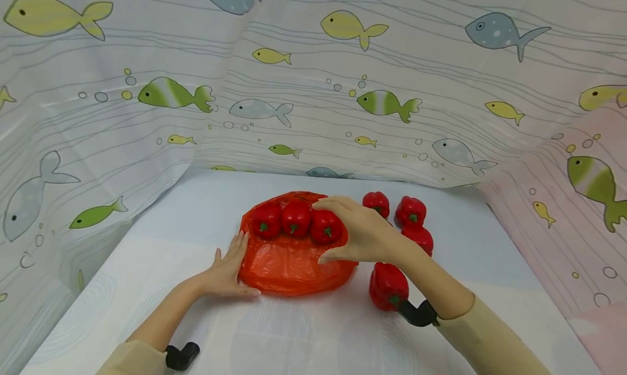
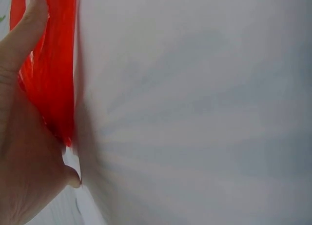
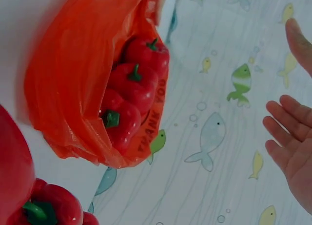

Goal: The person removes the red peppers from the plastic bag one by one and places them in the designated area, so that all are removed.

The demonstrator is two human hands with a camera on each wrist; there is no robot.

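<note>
An orange plastic bag (image 1: 294,263) lies on the white table with its mouth spread. Inside sit three red bell peppers in a row: left (image 1: 266,220), middle (image 1: 296,218) and right (image 1: 325,226). My left hand (image 1: 222,274) rests against the bag's left side, fingers and thumb spread along its edge. In the head view my right hand (image 1: 367,231) overlaps the bag's right side, thumb and fingers parted near the right pepper. The right wrist view shows that hand (image 3: 297,152) held apart from the bag, with nothing in its grasp. Printed letters show inside the bag's mouth.
Right of the bag are several loose red bell peppers: two at the back (image 1: 376,202) (image 1: 410,211), another partly behind my right forearm (image 1: 418,239), and one closer (image 1: 388,287). A fish-patterned curtain (image 1: 303,92) encloses the table's back and sides.
</note>
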